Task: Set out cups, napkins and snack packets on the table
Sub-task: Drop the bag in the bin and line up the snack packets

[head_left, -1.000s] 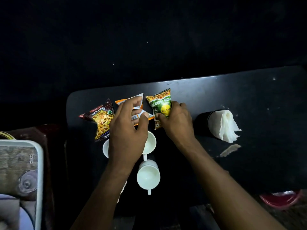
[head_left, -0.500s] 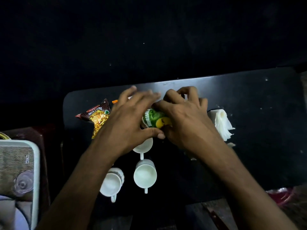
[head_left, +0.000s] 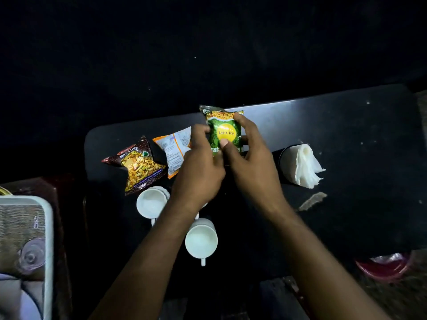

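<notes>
Both my hands hold a green snack packet upright above the dark table. My left hand grips its left edge and my right hand its right side, thumb on the front. An orange-and-white packet lies flat just left of my hands. A dark brown "Mixture" packet lies further left. Two white cups show fully, one below the brown packet and one near the front edge; a third is mostly hidden under my left wrist. White napkins stick out of a dark holder at the right.
A white tray with a woven mat and a clear glass sits at the far left on a lower surface. A red object lies at the front right. A scrap of paper lies below the napkins. Surroundings are dark.
The green packet has been lifted from lying on the table to upright between both hands. My left hand has come off the orange packet, which is now uncovered.
</notes>
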